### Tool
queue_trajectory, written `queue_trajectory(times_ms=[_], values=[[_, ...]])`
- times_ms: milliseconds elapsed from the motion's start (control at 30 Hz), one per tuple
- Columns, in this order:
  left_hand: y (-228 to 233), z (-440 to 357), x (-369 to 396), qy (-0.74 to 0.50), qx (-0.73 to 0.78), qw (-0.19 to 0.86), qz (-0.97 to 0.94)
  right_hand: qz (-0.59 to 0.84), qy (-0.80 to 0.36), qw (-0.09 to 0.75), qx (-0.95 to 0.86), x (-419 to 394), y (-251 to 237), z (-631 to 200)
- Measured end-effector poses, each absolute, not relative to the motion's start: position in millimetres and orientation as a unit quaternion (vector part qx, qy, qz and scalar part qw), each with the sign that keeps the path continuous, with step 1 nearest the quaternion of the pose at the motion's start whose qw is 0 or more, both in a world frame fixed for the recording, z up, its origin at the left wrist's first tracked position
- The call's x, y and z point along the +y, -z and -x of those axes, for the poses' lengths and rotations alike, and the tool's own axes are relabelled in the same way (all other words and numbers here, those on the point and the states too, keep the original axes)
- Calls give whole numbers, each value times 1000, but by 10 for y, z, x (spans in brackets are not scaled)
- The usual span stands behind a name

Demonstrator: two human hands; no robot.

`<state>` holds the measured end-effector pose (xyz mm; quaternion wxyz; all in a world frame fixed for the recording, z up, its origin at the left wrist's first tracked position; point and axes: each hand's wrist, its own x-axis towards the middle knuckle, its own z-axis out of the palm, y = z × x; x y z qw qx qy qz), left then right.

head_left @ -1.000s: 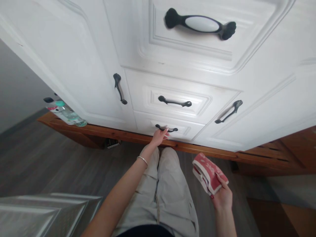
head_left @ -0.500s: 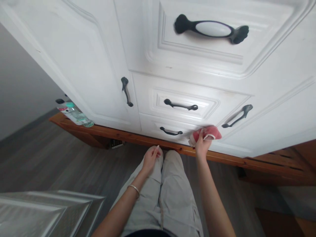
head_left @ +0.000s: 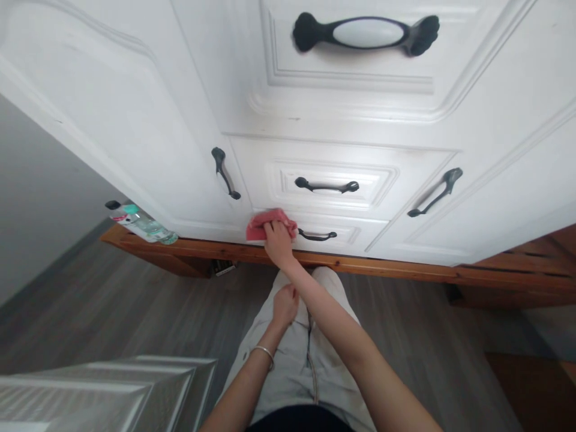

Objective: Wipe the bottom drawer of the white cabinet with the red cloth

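Right hand grips a soft pink cloth against the glossy white bottom drawer, at nine o'clock of its curved black handle; left hand curled shut on the thigh

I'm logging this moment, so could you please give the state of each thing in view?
Red cloth: pressed on bottom drawer front by right hand.
Left hand: curled, resting on leg.
Bottom drawer: shut.
Middle drawer: shut.
Bottle: capped, lying down.
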<state>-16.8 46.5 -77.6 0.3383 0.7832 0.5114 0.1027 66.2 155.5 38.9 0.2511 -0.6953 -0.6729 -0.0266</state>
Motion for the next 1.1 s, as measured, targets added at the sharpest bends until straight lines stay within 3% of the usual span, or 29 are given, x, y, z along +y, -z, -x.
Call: queue_trajectory(times_ms=[300,633,800,1100], values=[[753,176,450,-118,501,329,-792,668,29,143,-729,1342,133,-891],[759,215,435,-143,493,341,-787,756,80,135,-635,219,419,-2404],[747,153,403,-137,497,330,-791,743,124,167,-636,21,276,-2725],[735,156,359,-121,497,309,-801,704,161,270,-637,203,-465,-2748]])
